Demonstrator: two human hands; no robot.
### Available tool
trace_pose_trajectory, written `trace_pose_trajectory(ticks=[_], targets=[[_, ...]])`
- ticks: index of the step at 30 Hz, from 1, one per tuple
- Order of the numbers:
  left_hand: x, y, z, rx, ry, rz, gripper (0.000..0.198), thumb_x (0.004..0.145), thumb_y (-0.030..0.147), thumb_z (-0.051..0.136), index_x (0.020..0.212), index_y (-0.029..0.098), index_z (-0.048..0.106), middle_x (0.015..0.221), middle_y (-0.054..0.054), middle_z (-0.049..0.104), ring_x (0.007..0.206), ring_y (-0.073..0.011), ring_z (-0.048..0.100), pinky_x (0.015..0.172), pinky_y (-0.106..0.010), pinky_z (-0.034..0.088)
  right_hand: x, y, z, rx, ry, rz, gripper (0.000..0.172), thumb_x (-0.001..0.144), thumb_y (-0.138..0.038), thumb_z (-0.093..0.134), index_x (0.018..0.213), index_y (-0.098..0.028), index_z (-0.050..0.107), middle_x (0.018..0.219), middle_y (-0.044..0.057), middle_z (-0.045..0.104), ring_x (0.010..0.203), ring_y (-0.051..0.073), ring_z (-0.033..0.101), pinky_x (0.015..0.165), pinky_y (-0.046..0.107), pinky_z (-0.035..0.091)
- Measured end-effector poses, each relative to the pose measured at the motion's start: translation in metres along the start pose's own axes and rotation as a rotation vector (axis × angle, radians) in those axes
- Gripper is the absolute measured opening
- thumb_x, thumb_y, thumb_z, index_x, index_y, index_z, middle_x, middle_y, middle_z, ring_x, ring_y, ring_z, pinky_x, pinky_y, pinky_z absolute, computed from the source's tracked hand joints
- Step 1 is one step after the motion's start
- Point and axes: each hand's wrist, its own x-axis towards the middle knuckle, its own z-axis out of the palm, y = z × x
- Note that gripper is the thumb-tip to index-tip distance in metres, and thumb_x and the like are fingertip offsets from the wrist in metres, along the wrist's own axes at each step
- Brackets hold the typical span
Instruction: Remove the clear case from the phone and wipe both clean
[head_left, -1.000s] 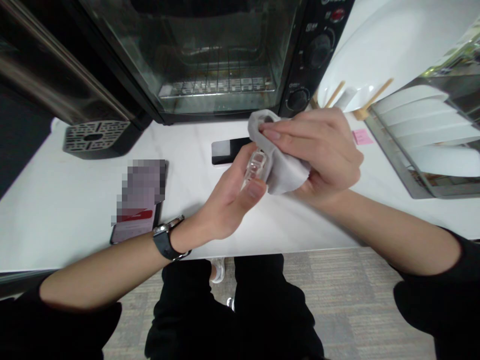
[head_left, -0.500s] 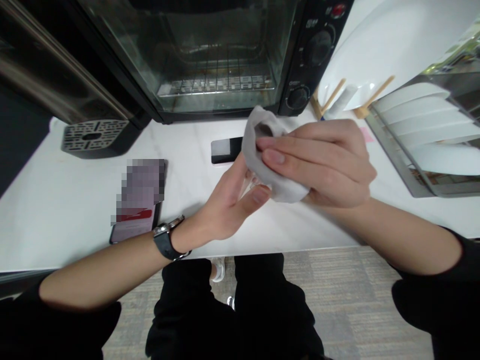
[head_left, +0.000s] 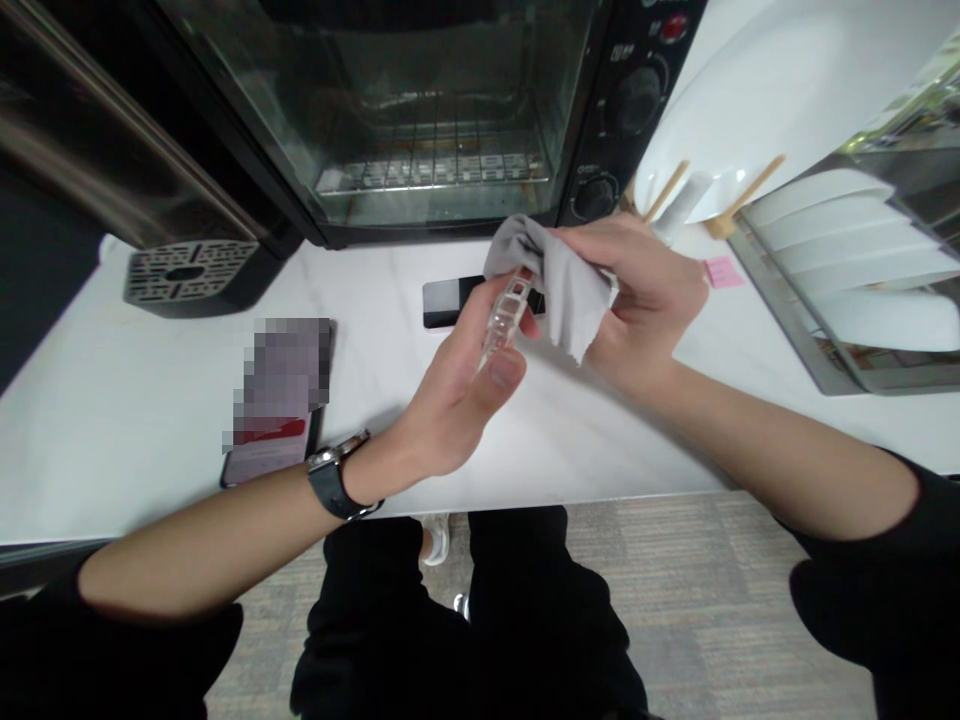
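Note:
My left hand [head_left: 461,400], a watch [head_left: 330,480] on its wrist, grips a clear phone case [head_left: 504,318]. The case is seen nearly edge-on, with cutouts along its rim. In my right hand [head_left: 645,295] is a light grey cloth [head_left: 566,285], bunched over the far end of the case and draping down on the right. The right fingertips are partly hidden by the cloth. Beneath the hands a dark, flat device [head_left: 444,303] with a grey patch lies on the white counter [head_left: 390,400], partly covered from view.
A toaster oven [head_left: 442,215] stands at the back. Left of it is a machine with a slotted drip tray [head_left: 187,270]. A phone [head_left: 277,400] with a lit screen lies at the left. On the right are a dish rack [head_left: 814,340] with white dishes, wooden stands [head_left: 724,222] and a pink note [head_left: 722,272].
My right hand has turned and shifted slightly right, and the cloth now hangs down instead of wrapping round. The clear case in my left hand has come into fuller view.

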Motion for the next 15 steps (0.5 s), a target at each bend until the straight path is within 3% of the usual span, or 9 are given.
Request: trace_pose_trajectory(ticks=[6,10,15], targets=[[0.004,0.013,0.003,-0.037,-0.021,-0.075,0.075,0.105,0.080,0.046,0.157,0.028,0.054,0.135,-0.011,0.066,0.125,-0.0313,0.064,0.114,-0.046,0.051,0.003,-0.005,0.000,-0.073,0.010,-0.084,0.030,0.102,-0.022,0.068,0.128,-0.033,0.079,0.120,-0.004,0.088,0.107,0.022,0.084,0.096,0.040,0.068],[0.004,0.018,0.005,0.000,-0.046,-0.074,0.073,0.107,0.078,0.043,0.158,0.028,0.055,0.148,-0.010,0.064,0.136,-0.0328,0.064,0.121,-0.049,0.050,0.002,-0.012,0.001,-0.072,0.030,-0.204,0.039,0.103,-0.029,0.071,0.141,-0.036,0.075,0.125,-0.005,0.087,0.106,0.022,0.084,0.095,0.038,0.071],[0.003,0.021,0.007,-0.005,-0.061,-0.026,0.060,0.111,0.069,0.044,0.151,0.028,0.062,0.154,-0.008,0.064,0.147,-0.0306,0.060,0.129,-0.047,0.047,-0.005,-0.024,-0.012,-0.068,-0.095,-0.078,0.055,0.104,-0.040,0.074,0.154,-0.056,0.060,0.138,-0.016,0.081,0.111,0.023,0.085,0.103,0.042,0.073]])
